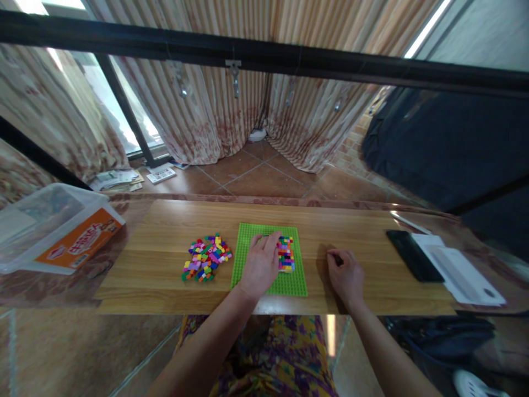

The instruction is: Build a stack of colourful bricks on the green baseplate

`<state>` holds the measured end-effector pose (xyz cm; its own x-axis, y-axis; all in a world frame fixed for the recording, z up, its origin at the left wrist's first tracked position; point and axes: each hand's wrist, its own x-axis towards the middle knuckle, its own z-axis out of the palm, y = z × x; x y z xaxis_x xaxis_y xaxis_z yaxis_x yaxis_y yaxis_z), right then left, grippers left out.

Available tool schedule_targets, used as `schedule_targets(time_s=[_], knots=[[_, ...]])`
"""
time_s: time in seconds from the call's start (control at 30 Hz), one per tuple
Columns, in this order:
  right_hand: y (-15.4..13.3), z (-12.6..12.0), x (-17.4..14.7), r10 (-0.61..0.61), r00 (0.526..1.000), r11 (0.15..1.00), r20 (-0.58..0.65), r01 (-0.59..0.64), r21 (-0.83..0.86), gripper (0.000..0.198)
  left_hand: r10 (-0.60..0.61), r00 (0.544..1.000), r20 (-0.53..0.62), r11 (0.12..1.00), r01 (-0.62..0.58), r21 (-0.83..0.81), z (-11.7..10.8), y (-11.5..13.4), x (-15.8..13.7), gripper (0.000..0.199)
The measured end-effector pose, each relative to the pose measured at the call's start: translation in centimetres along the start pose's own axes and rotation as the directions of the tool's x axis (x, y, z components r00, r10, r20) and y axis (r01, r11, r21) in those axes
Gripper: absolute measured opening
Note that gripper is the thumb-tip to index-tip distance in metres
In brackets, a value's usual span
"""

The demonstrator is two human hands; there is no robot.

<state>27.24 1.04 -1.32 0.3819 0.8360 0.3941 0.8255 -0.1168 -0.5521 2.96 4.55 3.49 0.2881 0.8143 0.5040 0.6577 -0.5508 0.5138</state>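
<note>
A green studded baseplate [239, 267] lies in the middle of the wooden table. On it stands a block of many-coloured toy bricks [286, 255], partly covered by my left hand [262, 262]. The fingers of that hand are bent together at the block's far left part, and their tips hide whatever is between them. My right hand [346, 275] rests on the wood to the right of the plate, curled into a loose fist with no brick showing in it. Left of the plate lies a loose pile of small coloured bricks [206, 258].
A clear plastic box [91, 212] with an orange label stands beyond the table's left end. Toward the right end of the wooden table [372, 220] lie a black phone-like slab [413, 256] and a white flat object [467, 275]. A dark metal bar [264, 52] crosses in front of the curtains.
</note>
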Motion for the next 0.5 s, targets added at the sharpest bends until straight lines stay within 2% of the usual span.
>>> schedule_targets(time_s=[0.23, 0.5], knots=[[0.0, 0.0, 0.0, 0.002, 1.000, 1.000, -0.007, -0.002, -0.003, 0.030, -0.005, 0.999, 0.041, 0.999, 0.007, -0.044, -0.2, -0.1, -0.7, 0.037], [0.3, 0.1, 0.0, -0.015, 1.000, 1.000, -0.008, 0.015, -0.011, 0.029, 0.030, 0.996, 0.083, 1.000, -0.030, 0.004, 0.1, -0.1, -1.2, 0.042]])
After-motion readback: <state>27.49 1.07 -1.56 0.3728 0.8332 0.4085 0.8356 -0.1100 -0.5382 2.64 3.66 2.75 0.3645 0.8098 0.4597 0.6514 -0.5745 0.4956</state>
